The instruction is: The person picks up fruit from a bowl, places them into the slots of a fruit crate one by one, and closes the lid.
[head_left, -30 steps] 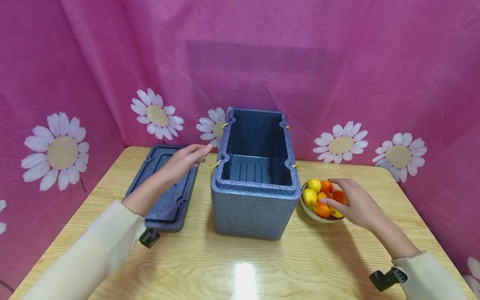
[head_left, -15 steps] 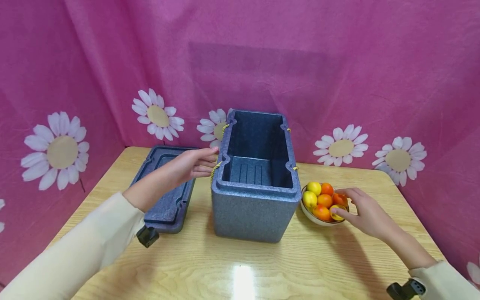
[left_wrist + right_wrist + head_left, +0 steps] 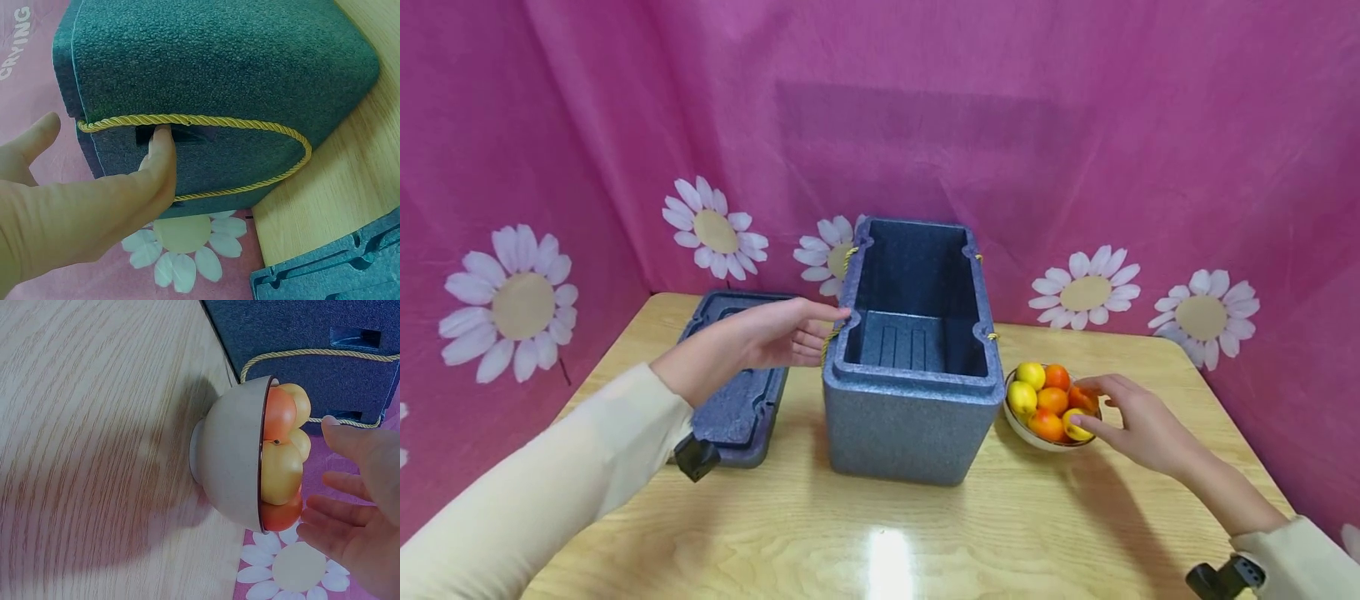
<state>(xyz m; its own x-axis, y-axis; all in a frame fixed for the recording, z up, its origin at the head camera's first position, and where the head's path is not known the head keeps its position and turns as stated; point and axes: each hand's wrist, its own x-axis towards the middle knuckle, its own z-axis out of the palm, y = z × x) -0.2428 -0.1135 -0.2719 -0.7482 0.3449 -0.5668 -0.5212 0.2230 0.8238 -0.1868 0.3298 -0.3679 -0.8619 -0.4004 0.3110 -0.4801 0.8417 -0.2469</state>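
An open-topped, speckled grey foam box (image 3: 910,433) stands mid-table, its grooved floor showing. At its left side is my left hand (image 3: 778,332), with the thumb near the rim. In the left wrist view its fingers (image 3: 164,147) extend to a slot in the box wall, beside a yellow twisted rope (image 3: 250,122). To the right of the box sits a cream bowl (image 3: 1037,440) heaped with yellow and orange fruit (image 3: 281,472). My right hand (image 3: 1138,425) hovers at the bowl's right side, fingers spread and holding nothing, close to the nearest yellow fruit (image 3: 1077,425).
A grey foam lid (image 3: 730,417) lies left of the box, partly behind my left arm. The wooden table (image 3: 887,533) runs back to a pink curtain (image 3: 1037,167) printed with daisies. Black wrist cameras (image 3: 696,458) sit at both sleeves.
My left hand has moved right and slightly down, from over the lid to the box's side. The right hand has drawn back a little to the right; the fruit remains in the bowl.
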